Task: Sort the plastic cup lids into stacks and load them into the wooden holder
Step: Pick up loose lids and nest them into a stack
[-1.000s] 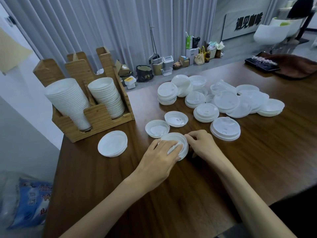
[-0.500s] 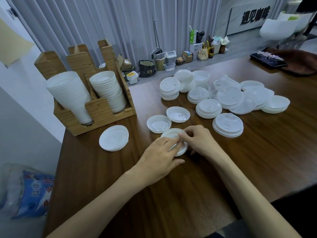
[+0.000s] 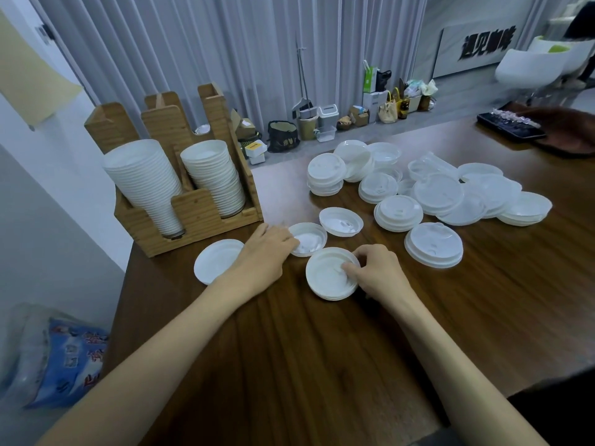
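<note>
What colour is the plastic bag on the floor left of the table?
The bag is blue with white and reddish print; head view.

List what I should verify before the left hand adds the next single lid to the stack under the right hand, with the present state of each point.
1. Right hand steadies the near stack: ok, fingers curl over its right rim.
2. Left hand reaches the single lid: ok, fingertips touch its left rim.
3. Lid and stack both lie hollow side up: ok.
4. Lid size matches the stack: cannot tell.
5. Free slot in the wooden holder: cannot tell; both front slots hold tall stacks.
</note>
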